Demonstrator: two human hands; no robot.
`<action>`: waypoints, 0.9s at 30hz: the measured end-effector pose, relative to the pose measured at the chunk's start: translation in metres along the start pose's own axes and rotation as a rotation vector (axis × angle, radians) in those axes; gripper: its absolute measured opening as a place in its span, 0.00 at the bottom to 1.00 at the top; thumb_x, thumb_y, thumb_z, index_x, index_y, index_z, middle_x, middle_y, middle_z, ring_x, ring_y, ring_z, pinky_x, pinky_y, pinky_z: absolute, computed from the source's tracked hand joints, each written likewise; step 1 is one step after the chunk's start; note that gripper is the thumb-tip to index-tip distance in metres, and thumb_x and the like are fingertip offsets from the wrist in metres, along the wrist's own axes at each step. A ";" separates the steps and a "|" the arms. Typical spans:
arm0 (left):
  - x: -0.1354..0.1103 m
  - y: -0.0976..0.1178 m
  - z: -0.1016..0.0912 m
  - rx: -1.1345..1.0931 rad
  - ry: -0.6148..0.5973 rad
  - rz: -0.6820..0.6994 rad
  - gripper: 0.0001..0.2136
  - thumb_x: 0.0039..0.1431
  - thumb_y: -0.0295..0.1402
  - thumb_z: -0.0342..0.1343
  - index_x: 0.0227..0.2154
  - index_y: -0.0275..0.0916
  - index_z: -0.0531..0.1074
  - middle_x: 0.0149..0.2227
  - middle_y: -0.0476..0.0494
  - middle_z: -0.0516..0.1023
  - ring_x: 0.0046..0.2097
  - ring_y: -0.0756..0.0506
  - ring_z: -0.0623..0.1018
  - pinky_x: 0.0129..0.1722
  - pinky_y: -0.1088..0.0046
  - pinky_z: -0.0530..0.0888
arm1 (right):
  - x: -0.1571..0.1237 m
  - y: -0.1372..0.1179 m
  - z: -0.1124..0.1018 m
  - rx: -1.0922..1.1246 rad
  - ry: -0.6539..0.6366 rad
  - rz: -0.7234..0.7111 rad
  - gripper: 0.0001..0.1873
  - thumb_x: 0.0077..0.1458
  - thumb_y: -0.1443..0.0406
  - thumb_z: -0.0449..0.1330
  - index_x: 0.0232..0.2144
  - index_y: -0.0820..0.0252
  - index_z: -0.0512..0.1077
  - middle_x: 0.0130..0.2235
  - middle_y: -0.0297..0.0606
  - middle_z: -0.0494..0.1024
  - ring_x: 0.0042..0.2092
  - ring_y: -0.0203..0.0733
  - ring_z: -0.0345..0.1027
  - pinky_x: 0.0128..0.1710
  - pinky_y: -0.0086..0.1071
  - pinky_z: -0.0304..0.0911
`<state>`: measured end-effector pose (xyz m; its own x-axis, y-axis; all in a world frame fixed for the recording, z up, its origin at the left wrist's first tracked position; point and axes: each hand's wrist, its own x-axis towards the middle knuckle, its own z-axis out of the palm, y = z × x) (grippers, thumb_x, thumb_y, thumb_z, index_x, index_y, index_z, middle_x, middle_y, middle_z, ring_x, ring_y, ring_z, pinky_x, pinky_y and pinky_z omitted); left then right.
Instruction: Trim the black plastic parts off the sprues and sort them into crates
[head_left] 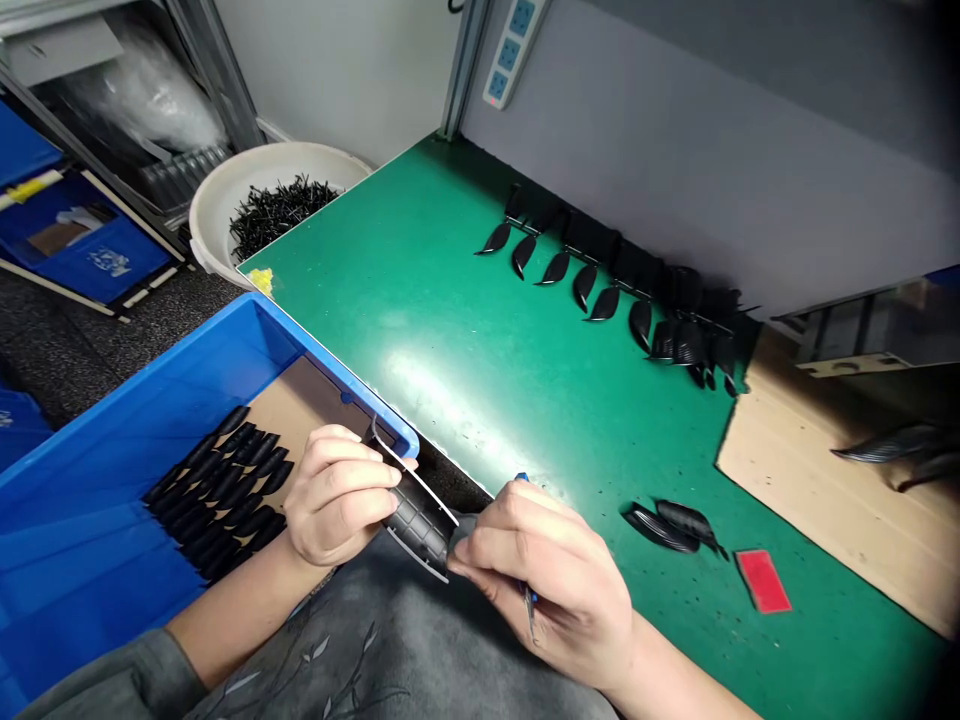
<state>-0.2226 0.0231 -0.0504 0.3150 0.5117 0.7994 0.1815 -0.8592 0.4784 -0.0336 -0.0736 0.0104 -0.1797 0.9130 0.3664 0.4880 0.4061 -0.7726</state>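
Green tabletop, grey wall; blue bin alongside; black part in left hand and right hand

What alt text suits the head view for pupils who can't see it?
A person's left hand holds a curved, ribbed black part; the right hand, around a partly hidden blue tool, is at its other end. Nearby: a blue crate of black pieces and a green tabletop.

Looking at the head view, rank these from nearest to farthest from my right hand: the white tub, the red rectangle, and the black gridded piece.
1. Black gridded piece: at the fingers of your right hand.
2. Red rectangle: on the green table, to the hand's right.
3. White tub: far left, beyond the table's edge.
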 end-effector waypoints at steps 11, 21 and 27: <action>0.003 -0.003 0.001 0.013 0.004 0.040 0.07 0.50 0.22 0.62 0.24 0.41 0.74 0.30 0.51 0.79 0.34 0.47 0.74 0.37 0.61 0.74 | -0.001 0.004 -0.005 0.117 0.064 0.068 0.10 0.51 0.77 0.61 0.35 0.60 0.72 0.28 0.34 0.77 0.30 0.34 0.68 0.30 0.30 0.61; -0.035 -0.043 -0.017 0.322 -0.203 -0.342 0.07 0.53 0.30 0.58 0.22 0.46 0.72 0.32 0.54 0.80 0.38 0.47 0.76 0.45 0.63 0.70 | -0.015 0.032 -0.012 -0.046 0.127 0.279 0.07 0.52 0.67 0.64 0.29 0.58 0.68 0.27 0.32 0.71 0.28 0.34 0.66 0.28 0.29 0.61; -0.125 -0.120 -0.076 0.719 -0.439 -0.903 0.10 0.59 0.40 0.54 0.35 0.38 0.73 0.34 0.43 0.78 0.37 0.44 0.77 0.40 0.65 0.72 | -0.036 0.062 -0.014 -0.311 -0.003 0.419 0.06 0.57 0.61 0.59 0.31 0.56 0.68 0.29 0.32 0.73 0.29 0.35 0.67 0.29 0.29 0.62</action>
<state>-0.3543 0.0625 -0.1798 0.0719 0.9970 0.0303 0.9234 -0.0780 0.3759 0.0151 -0.0819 -0.0434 0.0834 0.9949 0.0574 0.7490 -0.0245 -0.6621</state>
